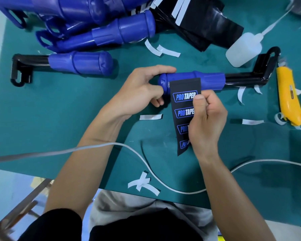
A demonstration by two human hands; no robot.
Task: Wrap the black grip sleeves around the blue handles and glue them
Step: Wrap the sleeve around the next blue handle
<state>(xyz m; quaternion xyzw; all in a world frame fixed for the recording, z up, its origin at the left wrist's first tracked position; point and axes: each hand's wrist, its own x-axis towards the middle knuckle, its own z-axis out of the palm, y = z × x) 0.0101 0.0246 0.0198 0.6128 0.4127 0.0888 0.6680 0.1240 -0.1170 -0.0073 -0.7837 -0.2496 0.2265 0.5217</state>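
A blue handle [210, 80] on a black bent bar lies across the middle of the green mat. My left hand [139, 91] grips its rounded left end. A black grip sleeve [183, 108] printed with blue PRO TAPER logos has its top edge on the handle and hangs toward me. My right hand [205, 119] pinches the sleeve's right edge, thumb on the printed face. A clear glue bottle [243, 49] lies at the upper right.
Another blue handle on a black bar [80, 64] lies to the left, below a pile of blue handles [94, 20]. Black sleeves [203, 26] are stacked at the back. A yellow utility knife [288, 98] lies right. White backing strips [150, 117] and a white cable [146, 164] lie about.
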